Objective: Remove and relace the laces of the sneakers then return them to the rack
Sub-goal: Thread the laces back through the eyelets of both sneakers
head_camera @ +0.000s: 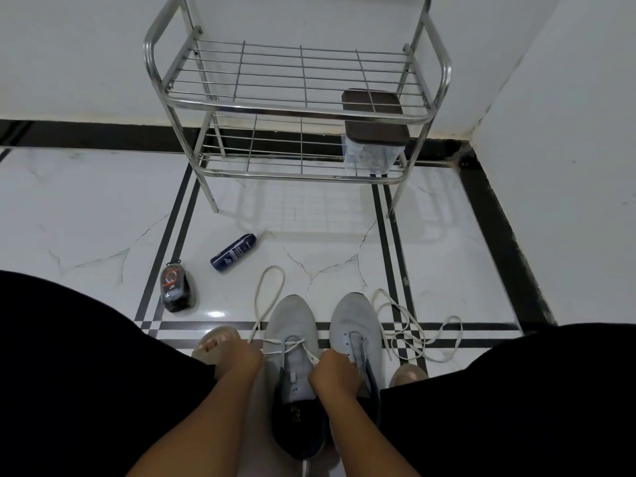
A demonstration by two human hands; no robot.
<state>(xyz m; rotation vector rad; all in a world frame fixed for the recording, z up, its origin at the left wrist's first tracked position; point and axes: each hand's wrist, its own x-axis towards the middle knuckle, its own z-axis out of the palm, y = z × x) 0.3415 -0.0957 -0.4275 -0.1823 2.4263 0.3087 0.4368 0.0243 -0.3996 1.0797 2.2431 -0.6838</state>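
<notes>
while the unlaced sneaker (356, 325) sits beside it, both hands — left hand (241, 356), right hand (332, 371) — pinch the lace (265, 294) on the left sneaker (292, 321).

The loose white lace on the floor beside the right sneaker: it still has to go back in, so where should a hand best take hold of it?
Probably at a tip. The loose lace lies in tangled loops right of the right sneaker, with one end pointing away near the toe. Coming from above with the right hand, pinch that free end; grabbing mid-loop would likely drag the tangle along.
</notes>
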